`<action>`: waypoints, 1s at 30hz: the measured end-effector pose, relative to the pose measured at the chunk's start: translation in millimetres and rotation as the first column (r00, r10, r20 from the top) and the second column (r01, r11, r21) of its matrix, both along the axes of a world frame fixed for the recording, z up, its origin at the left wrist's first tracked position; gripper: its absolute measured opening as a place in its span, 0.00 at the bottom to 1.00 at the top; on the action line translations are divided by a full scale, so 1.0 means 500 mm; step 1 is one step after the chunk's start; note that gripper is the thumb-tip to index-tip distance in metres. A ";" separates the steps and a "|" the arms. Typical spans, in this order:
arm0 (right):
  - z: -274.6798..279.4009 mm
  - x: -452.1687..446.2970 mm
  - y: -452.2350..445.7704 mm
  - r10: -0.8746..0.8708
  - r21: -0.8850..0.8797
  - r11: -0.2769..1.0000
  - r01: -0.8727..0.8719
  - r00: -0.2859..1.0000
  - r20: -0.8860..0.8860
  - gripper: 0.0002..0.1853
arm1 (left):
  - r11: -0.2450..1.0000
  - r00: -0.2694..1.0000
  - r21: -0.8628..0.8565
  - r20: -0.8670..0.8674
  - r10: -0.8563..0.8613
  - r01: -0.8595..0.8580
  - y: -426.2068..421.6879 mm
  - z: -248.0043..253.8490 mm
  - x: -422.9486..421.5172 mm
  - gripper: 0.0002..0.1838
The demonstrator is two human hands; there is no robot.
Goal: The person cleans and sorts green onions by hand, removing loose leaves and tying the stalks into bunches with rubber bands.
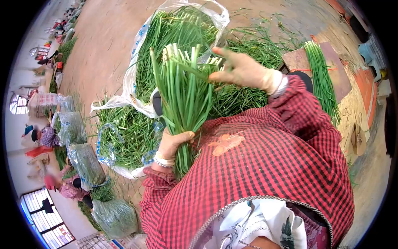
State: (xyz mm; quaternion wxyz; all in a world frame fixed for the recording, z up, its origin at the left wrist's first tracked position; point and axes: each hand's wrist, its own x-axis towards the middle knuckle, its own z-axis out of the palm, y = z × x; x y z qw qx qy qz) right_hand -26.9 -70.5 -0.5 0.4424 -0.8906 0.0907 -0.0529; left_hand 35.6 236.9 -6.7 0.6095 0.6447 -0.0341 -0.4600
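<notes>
My left hand (176,143), in a thin glove, is closed around the leafy part of a bunch of garlic chives (186,93). The pale stem ends point away from me and the leaves hang down against my checked apron. To the right of the stem ends is my gloved right hand (246,72), its thumb and forefinger spread apart. A loose blade of the bunch reaches toward that thumb; whether they touch is unclear. Beyond the bunch, more garlic chives (161,33) lie in an open white plastic bag (222,18).
Loose green trimmings (253,54) cover the floor on the right. A tied bundle of chives (319,70) rests on a board (296,58). At left, another bag (128,172) holds leaves. Farther left are filled clear bags (85,164) and people (70,186) working.
</notes>
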 end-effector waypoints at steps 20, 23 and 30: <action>-0.024 -0.025 -0.067 -0.134 0.733 0.654 0.186 0.982 -0.129 0.16 | 0.988 0.988 0.033 -0.039 -0.150 0.151 0.006 -0.026 -0.017 0.21; -0.043 -0.028 0.031 0.152 0.762 0.642 0.083 0.961 -0.233 0.18 | 0.982 0.983 0.019 0.005 -0.186 0.186 -0.006 -0.031 -0.019 0.25; -0.074 -0.025 0.006 0.051 0.665 0.733 0.143 0.964 -0.263 0.15 | 0.960 0.951 0.179 0.182 -0.248 0.216 -0.001 -0.020 -0.009 0.22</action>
